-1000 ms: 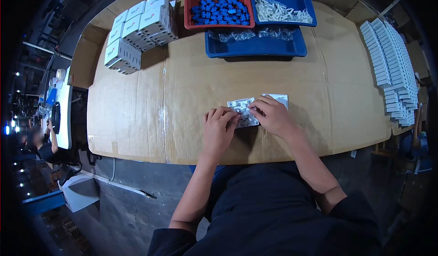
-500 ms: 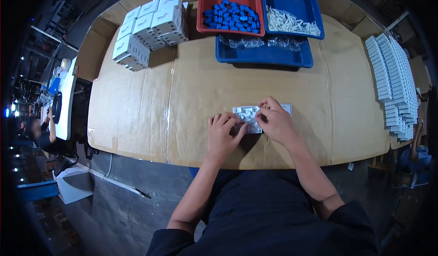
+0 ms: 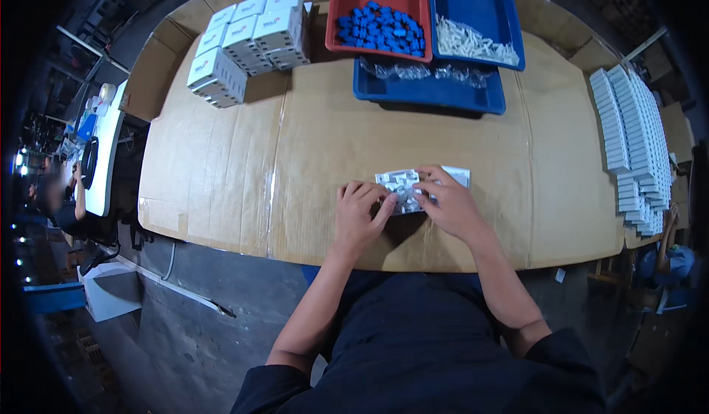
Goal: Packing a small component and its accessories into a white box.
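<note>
An open white box (image 3: 396,180) with small pale parts in it lies on the cardboard-covered table in front of me. Its white side flap or lid (image 3: 459,175) shows behind my right fingers. My left hand (image 3: 360,213) curls round the box's left edge, the thumb pressing near the parts. From the right, my right hand (image 3: 452,209) reaches over the box with thumb and fingertips pinched together inside it. Whatever small thing those fingertips hold is too small to make out.
At the back left stand stacked white boxes (image 3: 277,26). A red tray (image 3: 336,43) of blue pieces, a blue tray (image 3: 473,0) of white pieces and a lower blue tray (image 3: 436,98) with clear plastic are at the back. White boxes (image 3: 628,118) line the right. Other people work at both sides.
My right fingers have moved slightly lower and closer over the box. My left hand stays at its edge. The whole view has shifted a little.
</note>
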The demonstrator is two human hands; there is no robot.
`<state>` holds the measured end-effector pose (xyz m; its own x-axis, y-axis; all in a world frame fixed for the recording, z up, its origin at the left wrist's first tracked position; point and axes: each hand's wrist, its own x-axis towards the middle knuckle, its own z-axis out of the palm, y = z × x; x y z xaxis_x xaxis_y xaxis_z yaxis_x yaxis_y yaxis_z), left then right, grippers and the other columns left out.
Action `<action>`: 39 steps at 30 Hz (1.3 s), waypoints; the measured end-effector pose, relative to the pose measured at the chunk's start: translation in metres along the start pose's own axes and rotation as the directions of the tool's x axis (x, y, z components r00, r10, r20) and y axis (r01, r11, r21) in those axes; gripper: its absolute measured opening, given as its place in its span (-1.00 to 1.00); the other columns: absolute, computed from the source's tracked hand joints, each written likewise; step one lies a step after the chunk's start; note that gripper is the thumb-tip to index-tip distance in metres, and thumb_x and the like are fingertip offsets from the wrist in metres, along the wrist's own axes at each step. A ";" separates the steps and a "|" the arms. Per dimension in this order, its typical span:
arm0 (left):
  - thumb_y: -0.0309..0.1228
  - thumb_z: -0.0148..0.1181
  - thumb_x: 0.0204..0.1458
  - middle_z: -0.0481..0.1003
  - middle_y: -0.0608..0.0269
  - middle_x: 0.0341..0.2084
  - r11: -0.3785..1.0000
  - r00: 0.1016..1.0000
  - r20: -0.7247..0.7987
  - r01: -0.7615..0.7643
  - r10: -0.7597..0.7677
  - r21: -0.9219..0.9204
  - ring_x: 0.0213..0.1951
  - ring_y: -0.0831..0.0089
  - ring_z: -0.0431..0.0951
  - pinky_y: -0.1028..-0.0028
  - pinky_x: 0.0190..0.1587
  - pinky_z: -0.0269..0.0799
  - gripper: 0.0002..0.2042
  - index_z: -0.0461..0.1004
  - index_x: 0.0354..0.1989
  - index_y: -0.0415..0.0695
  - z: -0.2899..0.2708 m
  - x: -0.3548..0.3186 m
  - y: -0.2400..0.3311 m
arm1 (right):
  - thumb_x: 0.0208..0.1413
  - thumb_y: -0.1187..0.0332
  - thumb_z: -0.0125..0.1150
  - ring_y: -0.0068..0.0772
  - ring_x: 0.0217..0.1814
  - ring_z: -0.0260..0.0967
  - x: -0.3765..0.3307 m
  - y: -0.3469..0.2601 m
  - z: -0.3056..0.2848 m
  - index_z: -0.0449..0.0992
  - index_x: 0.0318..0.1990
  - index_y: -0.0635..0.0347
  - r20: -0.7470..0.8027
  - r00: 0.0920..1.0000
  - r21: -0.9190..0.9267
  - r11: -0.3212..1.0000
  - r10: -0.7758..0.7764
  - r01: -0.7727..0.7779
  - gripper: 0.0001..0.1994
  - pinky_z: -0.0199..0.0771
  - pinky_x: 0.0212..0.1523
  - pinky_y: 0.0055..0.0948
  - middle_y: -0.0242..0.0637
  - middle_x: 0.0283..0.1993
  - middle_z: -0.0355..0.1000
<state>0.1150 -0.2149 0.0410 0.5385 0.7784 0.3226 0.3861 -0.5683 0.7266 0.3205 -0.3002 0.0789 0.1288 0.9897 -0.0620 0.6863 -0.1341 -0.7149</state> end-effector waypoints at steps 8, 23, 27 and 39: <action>-0.31 0.44 0.05 0.64 0.39 -0.27 0.996 0.998 -0.013 -0.060 0.061 0.060 -0.11 0.31 0.52 0.27 0.07 0.26 -0.88 0.68 -0.37 -0.07 0.005 -0.013 -0.006 | 0.30 0.27 0.22 -0.17 0.03 0.56 -0.004 -0.008 0.005 0.70 -0.21 0.28 0.011 1.000 -0.139 0.990 -0.014 0.015 -0.75 0.56 0.04 -0.15 -0.26 0.22 0.46; -0.17 0.60 -0.16 0.58 0.33 -0.10 0.987 0.987 0.107 -0.131 0.121 0.091 -0.01 0.23 0.50 0.19 0.08 0.34 -0.63 0.65 -0.24 -0.06 -0.008 -0.011 -0.010 | 0.33 0.25 0.21 -0.10 -0.03 0.57 0.021 -0.013 -0.028 0.66 -0.17 0.27 0.225 0.973 -0.192 0.978 -0.041 0.086 -0.75 0.56 -0.02 -0.16 -0.21 0.21 0.46; -0.16 0.61 -0.18 0.50 0.15 0.07 0.999 0.994 0.103 -0.035 0.035 -0.004 0.07 0.11 0.47 0.10 0.20 0.31 -0.46 0.58 -0.02 -0.06 -0.007 -0.023 -0.012 | 0.32 0.25 0.24 -0.04 -0.04 0.56 0.050 -0.015 -0.058 0.66 -0.08 0.28 0.303 0.943 -0.039 0.987 -0.137 0.156 -0.74 0.55 0.02 -0.20 -0.13 -0.02 0.59; 0.01 0.59 -0.19 0.39 0.03 0.25 0.988 0.983 0.173 0.040 -0.066 0.149 0.40 0.05 0.26 -0.03 0.51 -0.01 -0.08 0.34 0.36 -0.15 -0.018 0.005 0.008 | 0.33 0.37 0.11 0.08 0.22 0.49 0.305 0.004 -0.101 0.51 0.25 0.11 -0.300 0.912 -0.200 0.953 -0.280 0.227 -0.64 0.50 0.19 -0.06 -0.02 0.15 0.55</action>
<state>0.1069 -0.2108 0.0589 0.6331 0.7564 0.1643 0.5146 -0.5698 0.6406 0.4346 -0.0043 0.1277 0.1395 0.9253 0.3525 0.8264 0.0873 -0.5563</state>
